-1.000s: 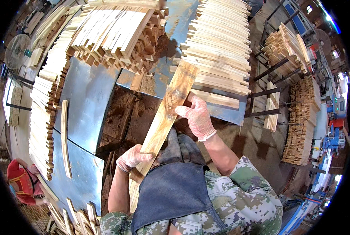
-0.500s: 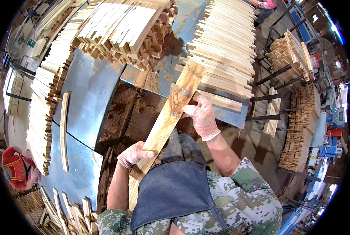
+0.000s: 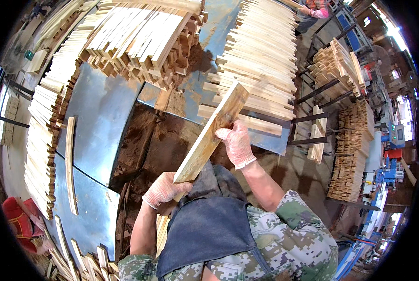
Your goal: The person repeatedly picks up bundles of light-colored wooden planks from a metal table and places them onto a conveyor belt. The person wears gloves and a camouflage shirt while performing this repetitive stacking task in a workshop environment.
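A pale wooden board (image 3: 210, 136) with a brown knotty patch slants up and away in front of my apron, turned so that a narrow edge shows. My left hand (image 3: 166, 189), in a pinkish-white knit glove, is closed on its near end. Farther up, my right hand (image 3: 238, 146), gloved the same way, grips the board's right side, thumb on the face. Below my left hand another pale strip of wood (image 3: 162, 233) shows, partly hidden by the forearm and apron. Beyond the board's far end lies a row of wooden strips (image 3: 258, 61) on a metal table.
A stack of wooden strips (image 3: 139, 35) stands at the far left on the bluish metal table (image 3: 99, 124). A single strip (image 3: 71, 164) lies nearer. Black metal bars (image 3: 312, 117) jut out at right, beside stacked wood (image 3: 347, 150). Another person (image 3: 24, 220) is at the lower left.
Both hands have turned the board so its narrow edge now shows and its knotty face is foreshortened. The whole view has shifted slightly. The person at lower left has moved.
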`<state>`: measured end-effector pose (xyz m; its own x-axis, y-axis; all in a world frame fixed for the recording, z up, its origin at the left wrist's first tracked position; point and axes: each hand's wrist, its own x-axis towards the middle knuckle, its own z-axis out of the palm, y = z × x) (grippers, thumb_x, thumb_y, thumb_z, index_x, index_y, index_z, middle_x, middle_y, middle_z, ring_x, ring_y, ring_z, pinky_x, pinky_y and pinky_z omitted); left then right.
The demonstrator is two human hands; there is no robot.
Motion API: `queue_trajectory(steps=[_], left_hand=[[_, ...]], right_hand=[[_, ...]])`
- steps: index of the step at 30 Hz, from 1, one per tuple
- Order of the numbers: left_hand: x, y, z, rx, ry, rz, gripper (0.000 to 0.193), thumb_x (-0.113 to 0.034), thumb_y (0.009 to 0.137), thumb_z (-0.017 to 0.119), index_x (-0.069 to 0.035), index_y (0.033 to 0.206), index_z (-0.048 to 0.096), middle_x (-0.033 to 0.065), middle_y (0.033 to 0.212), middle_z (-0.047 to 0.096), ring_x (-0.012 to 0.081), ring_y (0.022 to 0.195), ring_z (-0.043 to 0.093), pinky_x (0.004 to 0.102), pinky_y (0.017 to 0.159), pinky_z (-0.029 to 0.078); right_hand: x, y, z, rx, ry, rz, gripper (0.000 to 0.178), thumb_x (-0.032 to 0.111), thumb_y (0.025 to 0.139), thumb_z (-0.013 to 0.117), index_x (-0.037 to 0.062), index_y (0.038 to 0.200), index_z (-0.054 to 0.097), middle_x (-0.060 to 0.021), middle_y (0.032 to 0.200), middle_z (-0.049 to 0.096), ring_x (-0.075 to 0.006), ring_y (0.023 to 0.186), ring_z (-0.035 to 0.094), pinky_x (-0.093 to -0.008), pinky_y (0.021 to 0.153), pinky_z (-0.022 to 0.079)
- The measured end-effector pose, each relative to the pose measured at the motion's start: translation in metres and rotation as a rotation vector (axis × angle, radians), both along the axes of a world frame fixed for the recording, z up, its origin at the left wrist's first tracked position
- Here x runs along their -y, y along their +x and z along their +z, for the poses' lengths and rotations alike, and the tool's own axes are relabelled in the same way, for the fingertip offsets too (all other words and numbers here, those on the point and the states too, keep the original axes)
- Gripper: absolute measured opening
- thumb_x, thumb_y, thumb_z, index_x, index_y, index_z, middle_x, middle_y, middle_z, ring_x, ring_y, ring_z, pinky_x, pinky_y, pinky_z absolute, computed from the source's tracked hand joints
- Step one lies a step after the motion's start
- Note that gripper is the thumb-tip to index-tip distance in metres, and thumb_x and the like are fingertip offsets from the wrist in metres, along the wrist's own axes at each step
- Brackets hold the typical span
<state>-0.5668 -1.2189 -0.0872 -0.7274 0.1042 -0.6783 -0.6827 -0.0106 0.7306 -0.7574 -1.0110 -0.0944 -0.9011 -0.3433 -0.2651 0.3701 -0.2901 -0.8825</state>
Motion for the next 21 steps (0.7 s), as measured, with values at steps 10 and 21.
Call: queue_trajectory(steps=[10, 21], left_hand=[[0.000, -0.009, -0.042, 0.071, 0.202, -0.031, 0.047, -0.031, 0.087, 0.089, 0.003, 0.115, 0.076, 0.0092, 0.092, 0.077, 0.0172, 0.082, 0.072, 0.0346, 0.079, 0.060], [-0.044, -0.131, -0.080, 0.030, 0.676, 0.271, 0.043, -0.037, 0.103, 0.073, 0.001, 0.125, 0.070, 0.0135, 0.101, 0.077, 0.0233, 0.089, 0.075, 0.0385, 0.083, 0.063]], right_hand=[[-0.002, -0.024, -0.046, 0.274, -0.068, -0.175, 0.050, 0.049, 0.104, 0.068, 0.0062, 0.128, 0.066, -0.0083, 0.117, 0.073, -0.0206, 0.107, 0.071, -0.0396, 0.092, 0.059], [-0.069, -0.015, -0.069, 0.489, 0.074, 0.206, 0.062, 0.046, 0.111, 0.054, 0.0040, 0.156, 0.047, -0.0166, 0.125, 0.070, -0.0251, 0.105, 0.072, -0.0412, 0.089, 0.061]])
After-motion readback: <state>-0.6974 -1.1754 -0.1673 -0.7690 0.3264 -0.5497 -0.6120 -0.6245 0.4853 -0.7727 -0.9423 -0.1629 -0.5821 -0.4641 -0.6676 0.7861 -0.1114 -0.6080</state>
